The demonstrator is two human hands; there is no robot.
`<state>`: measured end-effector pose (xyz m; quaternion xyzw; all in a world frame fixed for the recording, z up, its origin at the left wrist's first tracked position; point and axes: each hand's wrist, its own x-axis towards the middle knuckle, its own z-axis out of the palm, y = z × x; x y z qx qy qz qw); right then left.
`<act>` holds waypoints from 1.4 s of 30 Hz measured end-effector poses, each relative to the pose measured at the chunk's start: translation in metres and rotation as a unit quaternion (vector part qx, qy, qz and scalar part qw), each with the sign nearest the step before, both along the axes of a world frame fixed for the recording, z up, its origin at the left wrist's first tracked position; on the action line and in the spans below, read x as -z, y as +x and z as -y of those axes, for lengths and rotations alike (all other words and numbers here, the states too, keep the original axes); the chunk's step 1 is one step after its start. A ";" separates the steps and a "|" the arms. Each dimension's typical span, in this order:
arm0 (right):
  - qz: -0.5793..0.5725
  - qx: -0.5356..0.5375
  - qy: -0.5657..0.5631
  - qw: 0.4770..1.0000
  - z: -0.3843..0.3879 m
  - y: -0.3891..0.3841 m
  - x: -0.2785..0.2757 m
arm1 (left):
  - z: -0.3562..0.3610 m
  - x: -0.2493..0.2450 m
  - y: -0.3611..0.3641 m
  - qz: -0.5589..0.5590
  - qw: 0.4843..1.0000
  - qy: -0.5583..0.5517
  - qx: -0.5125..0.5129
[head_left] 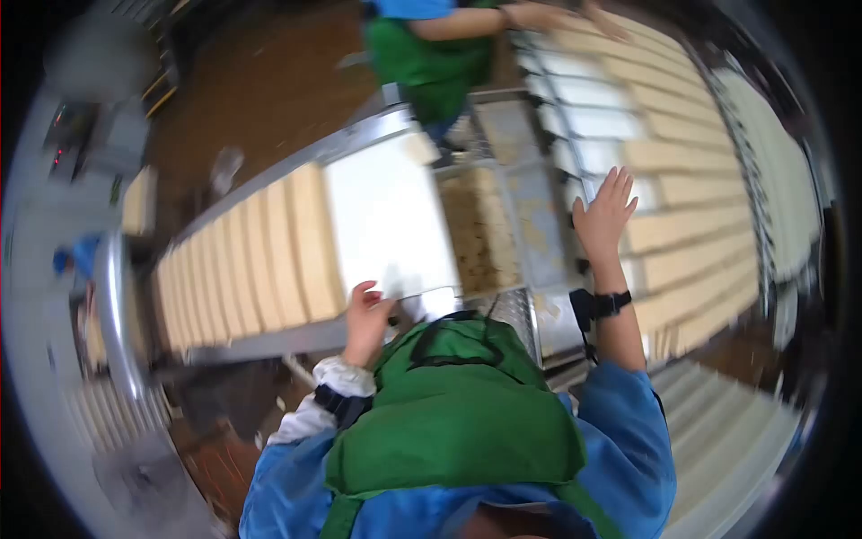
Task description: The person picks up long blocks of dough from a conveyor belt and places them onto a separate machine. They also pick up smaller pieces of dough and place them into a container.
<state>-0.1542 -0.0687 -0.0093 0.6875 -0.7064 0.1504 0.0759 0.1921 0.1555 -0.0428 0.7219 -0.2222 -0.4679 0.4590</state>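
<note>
My right hand (606, 216) is stretched out, fingers spread, over the near side of a conveyor where long pale beige slabs (691, 229) lie side by side. Its fingertips come close to the slab ends and it grips nothing. My left hand (366, 322) hovers by the front edge of a white belt surface (391, 211), fingers loosely bent and apart, nothing seen in them. To its left, a row of similar beige slabs (260, 251) lies packed together on that belt, slightly blurred.
Between the belts stands a tray (478, 234) with brownish residue, beside a stained metal ledge (539, 225). A co-worker in a green apron (426, 72) reaches over the slabs at the top. A metal rail (121, 314) rises at the left.
</note>
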 end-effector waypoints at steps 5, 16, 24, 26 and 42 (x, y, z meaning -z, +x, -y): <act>0.131 -0.355 0.073 0.923 0.016 0.171 0.039 | -0.034 0.018 0.025 -0.059 0.990 0.032 -0.121; 0.030 -0.517 0.198 0.832 0.030 0.440 0.097 | -0.064 0.071 0.094 -0.093 0.992 0.061 -0.067; 0.043 -0.476 0.102 0.873 0.024 0.460 0.105 | -0.046 0.052 0.115 -0.198 0.980 0.000 -0.033; 0.000 -0.435 0.135 0.890 0.034 0.477 0.093 | -0.041 0.045 0.121 -0.298 0.953 0.048 -0.037; -0.092 -0.167 0.241 0.951 0.066 0.340 0.047 | -0.002 0.061 0.100 0.167 0.968 0.053 0.180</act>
